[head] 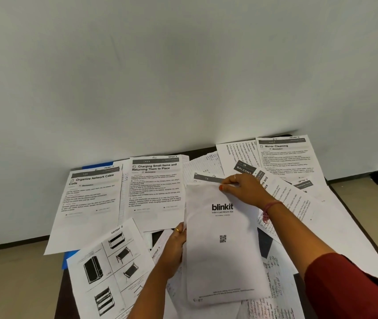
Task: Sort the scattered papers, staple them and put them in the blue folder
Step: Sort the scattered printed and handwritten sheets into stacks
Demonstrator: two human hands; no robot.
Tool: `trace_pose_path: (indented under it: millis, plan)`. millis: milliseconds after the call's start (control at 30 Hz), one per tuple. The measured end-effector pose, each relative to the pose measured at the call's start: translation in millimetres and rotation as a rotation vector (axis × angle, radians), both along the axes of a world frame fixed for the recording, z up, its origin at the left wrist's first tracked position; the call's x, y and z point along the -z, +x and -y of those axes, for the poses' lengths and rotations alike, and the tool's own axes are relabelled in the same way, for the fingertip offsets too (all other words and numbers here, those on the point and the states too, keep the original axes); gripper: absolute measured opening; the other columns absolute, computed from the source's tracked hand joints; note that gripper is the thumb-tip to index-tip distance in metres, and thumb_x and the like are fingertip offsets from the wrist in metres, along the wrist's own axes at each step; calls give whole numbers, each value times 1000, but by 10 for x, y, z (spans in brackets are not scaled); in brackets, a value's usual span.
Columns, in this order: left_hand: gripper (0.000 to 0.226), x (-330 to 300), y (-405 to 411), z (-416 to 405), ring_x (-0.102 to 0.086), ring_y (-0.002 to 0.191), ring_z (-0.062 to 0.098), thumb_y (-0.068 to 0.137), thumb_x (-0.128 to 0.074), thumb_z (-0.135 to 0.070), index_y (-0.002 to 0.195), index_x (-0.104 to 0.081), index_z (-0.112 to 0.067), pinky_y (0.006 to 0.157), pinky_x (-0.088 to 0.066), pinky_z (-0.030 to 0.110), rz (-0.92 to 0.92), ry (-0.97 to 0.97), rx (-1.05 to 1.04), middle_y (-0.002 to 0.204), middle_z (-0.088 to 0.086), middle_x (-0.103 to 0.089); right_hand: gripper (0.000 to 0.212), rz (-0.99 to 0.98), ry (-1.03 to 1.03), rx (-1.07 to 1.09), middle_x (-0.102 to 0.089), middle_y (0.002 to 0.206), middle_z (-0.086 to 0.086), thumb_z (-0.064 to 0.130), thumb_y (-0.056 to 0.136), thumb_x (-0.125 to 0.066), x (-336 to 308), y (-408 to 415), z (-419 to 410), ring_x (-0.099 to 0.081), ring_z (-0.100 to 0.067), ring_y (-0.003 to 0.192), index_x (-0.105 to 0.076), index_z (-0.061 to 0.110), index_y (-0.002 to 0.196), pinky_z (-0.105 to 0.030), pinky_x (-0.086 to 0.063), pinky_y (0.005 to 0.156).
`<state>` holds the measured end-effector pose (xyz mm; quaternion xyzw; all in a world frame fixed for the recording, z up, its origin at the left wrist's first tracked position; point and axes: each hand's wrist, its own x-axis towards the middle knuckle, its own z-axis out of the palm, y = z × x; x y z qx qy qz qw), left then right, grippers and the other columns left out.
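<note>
While hands (pixel 241 187) pinch it — envelope (pixel 223 245) between.

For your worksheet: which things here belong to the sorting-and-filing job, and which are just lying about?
Job:
- blue folder
- Organize Network Cable Coils sheet
- Mirror Cleaning sheet
- furniture-drawing sheet

Lying about:
- blinkit bag, held by left hand and right hand
</note>
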<state>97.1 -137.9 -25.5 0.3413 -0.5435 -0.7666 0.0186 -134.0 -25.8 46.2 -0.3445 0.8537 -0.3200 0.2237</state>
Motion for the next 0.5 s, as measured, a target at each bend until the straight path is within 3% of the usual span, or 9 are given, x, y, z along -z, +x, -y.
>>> trace_pose_path:
  millis: [100, 200, 300, 400, 500]
  plan:
    - [35, -9, 2, -18, -58, 119, 21, 97, -49, -32, 132, -53, -31, 104, -43, 50, 10, -1, -2, 128, -3, -62, 19, 24, -12, -20, -73, 99, -1, 31, 87, -68, -18, 0, 1, -62, -12, 91, -75, 18, 99, -27, -45, 84]
    - [34, -19, 2, -37, -61, 115, 18, 98, -42, -42, 125, -58, -31, 105, -42, 47, 44, 29, -42, 122, -5, -66, 20, 7, -2, -15, -73, 96, 1, 33, 87, -68, 24, -12, 1, -63, -12, 89, -75, 19, 98, -30, -46, 85]
    - [56, 11, -10, -58, -62, 113, 16, 84, -48, -67, 126, -57, -31, 102, -45, 42, 78, -1, -62, 121, -6, -66, 20, 10, 1, -5, -73, 95, 2, 33, 86, -68, 36, -19, 5, -62, -11, 88, -75, 19, 99, -32, -47, 86]
    - [31, -49, -55, -124, -60, 109, 9, 93, -53, -43, 122, -54, -29, 90, -49, 24, 57, -186, -68, 120, -8, -63, 17, 7, 17, 4, -72, 88, 6, 36, 86, -68, 56, -34, 14, -61, -11, 87, -76, 23, 94, -38, -47, 88]
    - [42, -24, -87, -191, -53, 120, 16, 96, -51, -33, 136, -44, -22, 101, -45, 32, 69, -279, -75, 130, -6, -56, 16, 3, 26, 9, -67, 83, 11, 37, 86, -67, 60, -36, 28, -60, -12, 87, -75, 24, 92, -43, -47, 90]
